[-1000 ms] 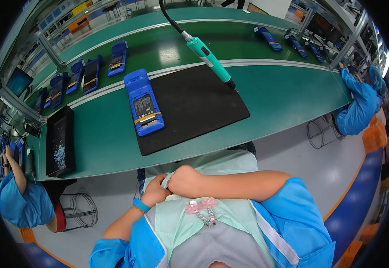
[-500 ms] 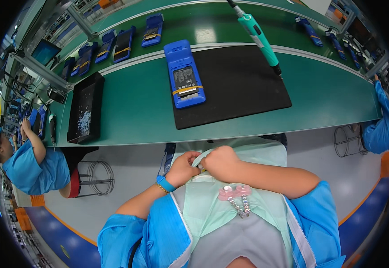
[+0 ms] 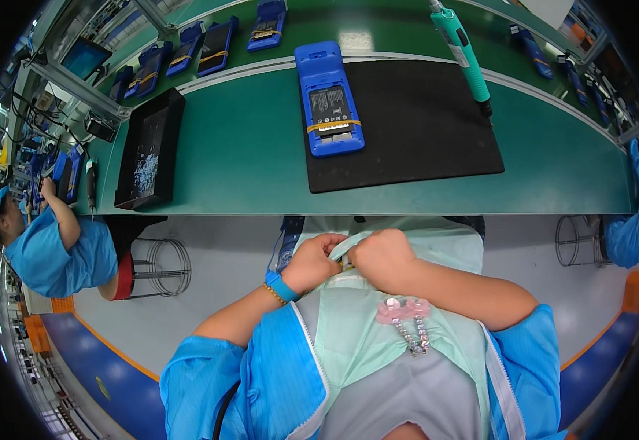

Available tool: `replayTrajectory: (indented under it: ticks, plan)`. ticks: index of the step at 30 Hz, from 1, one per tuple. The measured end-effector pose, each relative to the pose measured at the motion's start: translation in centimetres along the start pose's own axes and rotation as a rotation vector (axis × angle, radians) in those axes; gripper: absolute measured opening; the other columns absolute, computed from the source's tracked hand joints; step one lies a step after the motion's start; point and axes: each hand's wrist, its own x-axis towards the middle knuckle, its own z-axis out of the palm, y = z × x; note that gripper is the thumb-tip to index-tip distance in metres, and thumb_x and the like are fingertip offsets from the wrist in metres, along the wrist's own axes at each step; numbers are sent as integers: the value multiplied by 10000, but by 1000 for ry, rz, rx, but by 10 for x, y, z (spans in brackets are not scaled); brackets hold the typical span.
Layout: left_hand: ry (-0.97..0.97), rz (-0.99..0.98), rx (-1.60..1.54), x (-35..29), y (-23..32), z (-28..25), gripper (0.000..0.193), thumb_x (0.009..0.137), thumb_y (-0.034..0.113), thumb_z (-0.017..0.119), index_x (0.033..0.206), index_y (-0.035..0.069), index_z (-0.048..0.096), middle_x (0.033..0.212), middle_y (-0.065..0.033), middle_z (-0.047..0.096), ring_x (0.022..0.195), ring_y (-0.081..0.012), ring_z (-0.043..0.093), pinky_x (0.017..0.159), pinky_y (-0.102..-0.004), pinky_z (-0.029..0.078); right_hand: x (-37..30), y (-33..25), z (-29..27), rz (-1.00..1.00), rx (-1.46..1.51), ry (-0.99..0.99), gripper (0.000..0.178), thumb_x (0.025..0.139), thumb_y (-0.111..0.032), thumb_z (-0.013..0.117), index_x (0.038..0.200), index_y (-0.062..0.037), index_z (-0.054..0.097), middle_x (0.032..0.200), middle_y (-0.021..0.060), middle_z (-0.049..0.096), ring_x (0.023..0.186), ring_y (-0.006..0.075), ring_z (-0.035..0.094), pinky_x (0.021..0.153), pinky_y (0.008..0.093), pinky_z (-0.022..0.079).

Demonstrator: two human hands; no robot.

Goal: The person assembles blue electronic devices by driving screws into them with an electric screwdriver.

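My left hand (image 3: 314, 264) and my right hand (image 3: 383, 259) meet at my waist, just below the bench edge. Both are closed on the pale green shirt (image 3: 440, 246), pinching and lifting a fold of its cloth. What lies under the fold between the fingers is mostly hidden. On the bench in front, a blue handheld device (image 3: 330, 103) lies back up on a black mat (image 3: 422, 132), its battery exposed and a yellow rubber band around it. A teal electric screwdriver (image 3: 462, 55) hangs tip-down over the mat's far right corner.
A black tray (image 3: 169, 147) with small blue-white bits stands on the left of the green bench (image 3: 231, 139). Several banded blue devices (image 3: 217, 45) line the back strip. A co-worker (image 3: 63, 242) sits at the left; another person's blue sleeve (image 3: 625, 238) shows at the right.
My view has shifted, so the bench and its things sit higher and further right. Both hands stay together at the shirt fold, with only slight finger movement.
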Motion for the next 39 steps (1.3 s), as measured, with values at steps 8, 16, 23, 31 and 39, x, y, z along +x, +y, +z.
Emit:
replayTrajectory:
  ticks: [8, 16, 23, 31, 39]
  plan:
    - [4, -21, -86, -1, 6, 1, 565, 711, -87, 698, 1263, -61, 582, 1092, -116, 698, 974, -165, 664, 853, -280, 520, 3, 0, -4, -20, 2, -49, 115, 721, -124, 673, 808, -118, 748, 813, 99, 731, 801, 270, 719, 669, 381, 563]
    - [-17, -41, -60, 0, 5, -1, 573, 699, -81, 691, 1261, -69, 581, 1082, -122, 697, 965, -179, 665, 850, -282, 516, 5, 4, -2, 7, 35, 21, 130, 700, -148, 678, 804, -133, 754, 758, 115, 712, 730, 301, 704, 640, 408, 551]
    - [-7, -31, -20, 0, 6, 1, 555, 704, -77, 684, 1250, -62, 584, 1066, -112, 699, 952, -174, 664, 836, -281, 514, 6, 1, -2, -9, -10, -57, 82, 724, -121, 667, 766, -112, 737, 788, 109, 721, 762, 277, 716, 633, 378, 555]
    - [128, 183, 429, -9, 11, -3, 610, 700, 0, 725, 1287, 47, 568, 1135, -159, 616, 1046, -278, 618, 903, -345, 503, -11, 14, -17, -36, 460, 321, 119, 714, -147, 747, 812, -80, 755, 571, 38, 618, 546, 207, 621, 518, 358, 484]
    - [-221, 361, 44, -34, 65, -17, 502, 861, 90, 742, 1313, 18, 535, 1180, -113, 629, 1111, -196, 615, 938, -327, 510, -28, 22, -32, -32, 742, 548, 204, 685, -105, 801, 881, -93, 745, 602, 8, 570, 550, 216, 569, 537, 312, 479]
